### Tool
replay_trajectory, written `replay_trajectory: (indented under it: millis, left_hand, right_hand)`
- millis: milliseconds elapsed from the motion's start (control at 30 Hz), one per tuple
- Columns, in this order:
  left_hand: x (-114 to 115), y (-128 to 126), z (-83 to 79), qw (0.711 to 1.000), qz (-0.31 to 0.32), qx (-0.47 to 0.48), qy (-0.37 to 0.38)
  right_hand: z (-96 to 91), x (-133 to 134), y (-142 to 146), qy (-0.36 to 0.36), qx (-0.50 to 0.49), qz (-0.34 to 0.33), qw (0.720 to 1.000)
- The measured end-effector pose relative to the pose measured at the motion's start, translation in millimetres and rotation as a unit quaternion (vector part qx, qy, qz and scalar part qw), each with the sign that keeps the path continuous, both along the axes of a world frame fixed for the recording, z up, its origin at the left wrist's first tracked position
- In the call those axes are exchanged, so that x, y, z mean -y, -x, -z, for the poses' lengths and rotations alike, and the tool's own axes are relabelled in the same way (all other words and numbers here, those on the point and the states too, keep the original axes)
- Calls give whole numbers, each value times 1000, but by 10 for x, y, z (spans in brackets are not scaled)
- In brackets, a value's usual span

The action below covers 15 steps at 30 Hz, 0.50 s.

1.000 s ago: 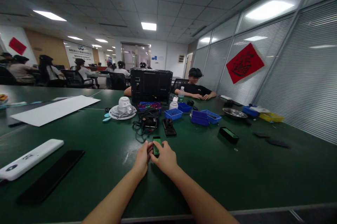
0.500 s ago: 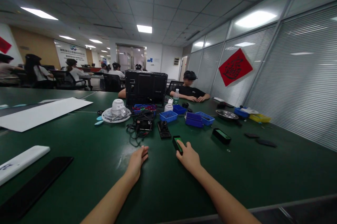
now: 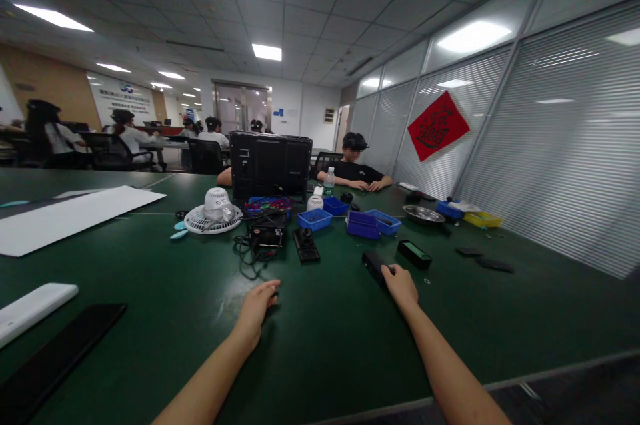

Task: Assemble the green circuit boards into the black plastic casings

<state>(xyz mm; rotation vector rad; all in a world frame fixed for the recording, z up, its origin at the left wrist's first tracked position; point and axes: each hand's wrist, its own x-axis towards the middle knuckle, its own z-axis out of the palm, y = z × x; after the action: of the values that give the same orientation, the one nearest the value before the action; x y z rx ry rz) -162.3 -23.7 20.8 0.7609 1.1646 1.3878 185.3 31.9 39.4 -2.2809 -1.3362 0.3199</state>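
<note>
My right hand (image 3: 400,285) reaches forward over the green table (image 3: 325,345) and grips the near end of a small black block (image 3: 374,265). A second black block with a green top (image 3: 414,254) lies just beyond it to the right. My left hand (image 3: 256,305) rests on the table with its fingers loosely stretched out, holding nothing. A tangle of black cable and a small black device (image 3: 265,237) sit just ahead of it.
Ahead stand a white fan (image 3: 214,212), blue bins (image 3: 373,223), a black case (image 3: 269,164), a metal dish (image 3: 423,214) and a yellow tray (image 3: 483,219). A white sheet (image 3: 65,217), white bar (image 3: 30,308) and black bar (image 3: 55,358) lie left. A person sits across the table.
Both hands held the block together in front of me; my left hand let go and lies flat, while my right hand carried the block right and forward beside the other block.
</note>
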Motion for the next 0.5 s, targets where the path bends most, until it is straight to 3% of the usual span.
replay_trajectory:
  millis: [167,267,367,500]
  left_hand:
    - [1,3,-5,1000,7,-18,2]
    - [16,5,-25,1000,11,-26,0]
    - [26,6,-32,1000,12,-25,3]
    - [28,7,-24,1000,14,-20,1]
  right_hand:
    - [92,84,85,-109,122,-23,986]
    - [139,97,147,-106,162,-61,979]
    - [146,64,113,-94,130,-57,985]
    - [113,16,-66,-78,37,-3,996]
